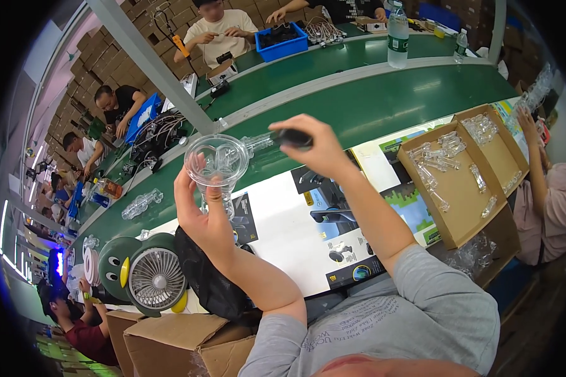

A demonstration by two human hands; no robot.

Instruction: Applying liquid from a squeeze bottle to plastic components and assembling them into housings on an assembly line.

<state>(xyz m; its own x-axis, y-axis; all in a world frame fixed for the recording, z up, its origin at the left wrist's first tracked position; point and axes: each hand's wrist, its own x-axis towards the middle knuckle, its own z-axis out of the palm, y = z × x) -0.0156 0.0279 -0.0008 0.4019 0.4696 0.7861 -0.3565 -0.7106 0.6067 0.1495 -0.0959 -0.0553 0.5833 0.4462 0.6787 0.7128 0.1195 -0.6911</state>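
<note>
One clear part [217, 160] is held above the table [421, 91] in the left fingers [185, 183]; the right fingers [300, 121] grip a dark cylinder [295, 139] at its stem, contact unclear. This part looks unfinished; the loose pieces [443, 154] lying in the box [457, 221] seem yet to be used.

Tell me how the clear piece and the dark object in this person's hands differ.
The clear piece is see-through; the dark object is opaque and nearly black. The clear piece has a wide round rim, while the dark object, partly covered, looks narrower. The left hand holds the clear piece; the right hand grips the dark object. Both are held up in bare hands.
</note>
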